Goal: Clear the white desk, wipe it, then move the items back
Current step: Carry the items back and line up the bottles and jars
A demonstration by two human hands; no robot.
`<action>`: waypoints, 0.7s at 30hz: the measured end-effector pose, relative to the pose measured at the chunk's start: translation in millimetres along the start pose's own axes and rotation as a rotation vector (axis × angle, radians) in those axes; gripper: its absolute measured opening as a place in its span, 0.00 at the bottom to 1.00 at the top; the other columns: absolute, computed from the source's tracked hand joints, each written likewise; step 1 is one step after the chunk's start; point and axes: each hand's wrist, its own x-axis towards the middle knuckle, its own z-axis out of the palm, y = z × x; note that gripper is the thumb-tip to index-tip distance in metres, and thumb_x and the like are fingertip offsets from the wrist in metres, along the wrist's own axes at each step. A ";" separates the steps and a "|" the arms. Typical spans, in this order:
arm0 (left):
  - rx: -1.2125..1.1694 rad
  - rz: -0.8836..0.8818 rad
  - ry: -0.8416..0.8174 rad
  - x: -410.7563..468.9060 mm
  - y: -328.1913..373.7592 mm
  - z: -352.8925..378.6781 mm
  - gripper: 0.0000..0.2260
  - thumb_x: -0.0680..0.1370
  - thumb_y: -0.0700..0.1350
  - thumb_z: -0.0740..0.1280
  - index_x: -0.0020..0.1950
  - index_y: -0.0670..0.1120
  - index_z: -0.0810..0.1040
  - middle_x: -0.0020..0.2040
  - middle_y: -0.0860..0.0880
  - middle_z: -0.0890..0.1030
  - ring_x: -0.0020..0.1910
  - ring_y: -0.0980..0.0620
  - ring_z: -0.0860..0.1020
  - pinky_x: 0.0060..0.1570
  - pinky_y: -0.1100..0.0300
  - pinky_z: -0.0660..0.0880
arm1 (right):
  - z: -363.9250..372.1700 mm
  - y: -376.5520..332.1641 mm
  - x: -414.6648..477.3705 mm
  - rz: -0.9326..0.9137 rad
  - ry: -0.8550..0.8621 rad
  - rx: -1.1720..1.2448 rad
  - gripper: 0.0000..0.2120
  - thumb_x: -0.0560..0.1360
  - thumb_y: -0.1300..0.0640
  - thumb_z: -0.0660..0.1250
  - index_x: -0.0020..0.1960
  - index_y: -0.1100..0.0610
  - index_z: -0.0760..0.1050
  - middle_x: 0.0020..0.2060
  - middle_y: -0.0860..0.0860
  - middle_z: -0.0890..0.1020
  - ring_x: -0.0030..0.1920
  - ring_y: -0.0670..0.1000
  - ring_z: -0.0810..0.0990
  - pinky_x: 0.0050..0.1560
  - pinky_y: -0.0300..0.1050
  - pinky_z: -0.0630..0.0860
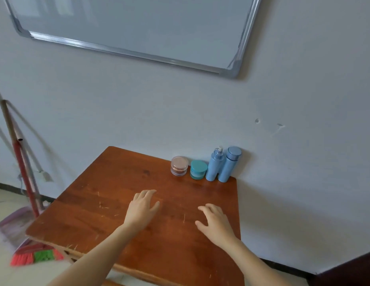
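A reddish-brown wooden table (pixel 93 215) stands against the wall. At its far right corner stand a clear jar with pinkish contents (pixel 179 165), a teal jar (pixel 198 169), a blue pump bottle (pixel 215 164) and a blue capped bottle (pixel 230 163), lined up side by side. My left hand (pixel 141 208) hovers over the middle of the tabletop, fingers relaxed and empty. My right hand (pixel 216 220) hovers to its right, fingers loosely spread, holding nothing. Both hands are short of the jars and bottles. No white desk is in view.
A whiteboard (pixel 138 23) hangs on the wall above. A broom with a red handle (pixel 25 172) and pink-green bristles (pixel 38 255) leans at the left beside a dustpan (pixel 13 226). A dark piece of furniture (pixel 353 271) shows at the lower right.
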 end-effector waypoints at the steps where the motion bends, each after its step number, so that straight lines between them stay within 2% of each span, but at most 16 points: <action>1: -0.008 0.007 -0.008 14.6 -1.3 1.6 0.20 0.79 0.50 0.59 0.70 0.48 0.65 0.69 0.50 0.69 0.68 0.50 0.64 0.64 0.56 0.66 | -1.3 -1.8 11.8 0.016 0.008 0.000 0.23 0.76 0.45 0.59 0.69 0.50 0.62 0.69 0.48 0.64 0.71 0.49 0.58 0.67 0.46 0.61; 11: -0.062 0.085 -0.131 133.4 -23.6 12.6 0.21 0.78 0.50 0.59 0.71 0.49 0.63 0.70 0.50 0.68 0.69 0.50 0.63 0.65 0.56 0.65 | 3.4 -34.3 113.9 0.210 0.067 0.097 0.24 0.76 0.47 0.60 0.70 0.51 0.62 0.68 0.49 0.65 0.69 0.49 0.61 0.67 0.44 0.63; 17: -0.097 0.066 -0.201 164.1 -21.8 33.0 0.24 0.77 0.50 0.61 0.72 0.48 0.62 0.70 0.49 0.67 0.68 0.49 0.64 0.64 0.55 0.65 | 14.2 -26.3 129.3 0.349 0.146 0.177 0.24 0.76 0.49 0.61 0.70 0.52 0.61 0.69 0.49 0.65 0.69 0.48 0.62 0.68 0.42 0.63; 21: -0.121 0.023 -0.217 175.6 -3.2 50.1 0.29 0.74 0.54 0.65 0.72 0.48 0.59 0.69 0.48 0.67 0.67 0.49 0.65 0.63 0.55 0.67 | 12.7 -14.5 145.9 0.361 0.230 0.179 0.25 0.76 0.51 0.62 0.70 0.55 0.61 0.68 0.52 0.66 0.68 0.49 0.63 0.68 0.42 0.63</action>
